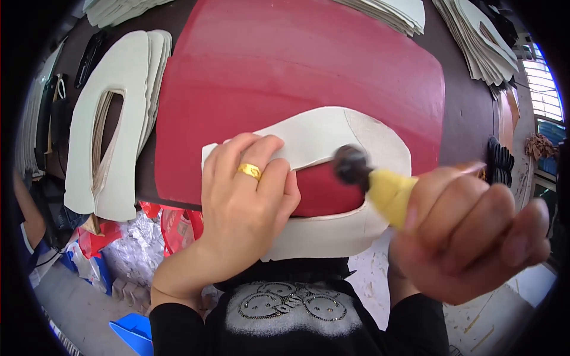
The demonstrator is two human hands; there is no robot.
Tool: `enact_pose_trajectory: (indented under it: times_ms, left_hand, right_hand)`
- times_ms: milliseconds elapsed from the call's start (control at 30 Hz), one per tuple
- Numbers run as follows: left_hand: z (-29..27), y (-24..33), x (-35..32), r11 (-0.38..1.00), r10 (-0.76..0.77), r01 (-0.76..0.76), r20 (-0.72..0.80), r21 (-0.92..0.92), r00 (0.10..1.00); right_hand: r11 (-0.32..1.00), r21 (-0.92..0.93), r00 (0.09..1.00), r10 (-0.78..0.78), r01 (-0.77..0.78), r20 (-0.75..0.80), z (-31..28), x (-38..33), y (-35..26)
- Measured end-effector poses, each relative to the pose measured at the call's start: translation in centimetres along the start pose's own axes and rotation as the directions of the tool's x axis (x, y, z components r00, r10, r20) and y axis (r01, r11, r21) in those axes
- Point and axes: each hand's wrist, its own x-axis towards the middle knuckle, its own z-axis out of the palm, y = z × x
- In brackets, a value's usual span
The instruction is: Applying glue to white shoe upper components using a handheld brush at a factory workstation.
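Observation:
My left hand (pixel 246 199), with a gold ring on one finger, presses flat on a cream U-shaped cut piece (pixel 362 139) lying on a red board (pixel 297 59). My right hand (pixel 469 231) grips a brush with a yellow handle (pixel 389 193). Its dark round head (pixel 351 165) sits at the inner edge of the cream piece, over the red board showing through the cutout.
A stack of matching cream U-shaped pieces (pixel 119 118) lies to the left on the dark table (pixel 472 113). More stacks sit at the back (pixel 392 12) and back right (pixel 484 41). Crumpled foil and red bags (pixel 142 243) lie below the table edge, near a blue bin (pixel 133 332).

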Motion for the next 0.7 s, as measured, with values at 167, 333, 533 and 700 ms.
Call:
enact_pose_trajectory:
  times_ms: [167, 333, 533, 700]
  left_hand:
    - [-0.8, 0.0, 0.2, 0.999, 0.038, -0.038, 0.037, -0.021, 0.999]
    - [-1.6, -0.7, -1.1, 1.0, -0.006, 0.006, 0.012, -0.002, 1.0]
    - [-3.2, -1.9, -1.7, 0.999, 0.029, -0.028, 0.015, -0.015, 0.999]
    - [-3.3, -2.5, -2.7, 1.0, 0.003, -0.003, -0.029, 0.012, 1.0]
  right_hand:
    - [0.996, -0.086, 0.997, -0.001, 0.008, 0.078, 0.5, 0.0, -0.7]
    - [0.999, -0.024, 0.998, 0.038, -0.037, 0.053, 1.8, 0.5, -0.4]
    - [0.996, -0.014, 0.994, 0.084, -0.083, 0.07, 3.3, 0.4, -1.2]
    - [0.99, -0.071, 0.982, 0.127, -0.119, 0.139, 4.6, 0.5, -1.2]
